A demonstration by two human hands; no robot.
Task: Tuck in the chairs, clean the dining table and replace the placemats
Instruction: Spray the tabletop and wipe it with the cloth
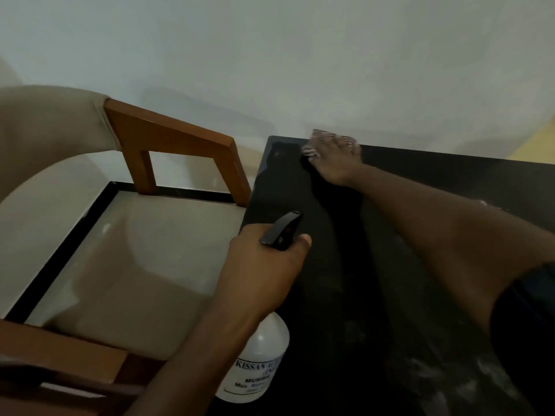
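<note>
**Now: cloth at far table corner, spray bottle in left hand**

Left hand (264,265) is wrapped round the neck of a white spray bottle (261,355), fingers curled tight on it and thumb up beside the black spray head (282,229). The bottle is upright at the near left edge of the black dining table (345,280), with its label facing the camera. Whether its base sits on the tabletop or hangs just past the edge cannot be told.

Right arm reaches across the table to the far left corner. Right hand (335,166) lies palm down on a striped cloth (318,142), fingers spread out flat over it and pressing, not curled round it. Motion blur softens the fingertips. The cloth sits right at the table's back edge, close to the pale wall (270,55).

Pale smears (450,370) show on the dark tabletop at the near right.

A chair (168,136) with a wooden arm and beige padded back stands at the left side of the table, its arm's end just beside the table edge. Whether the two touch is unclear.
</note>
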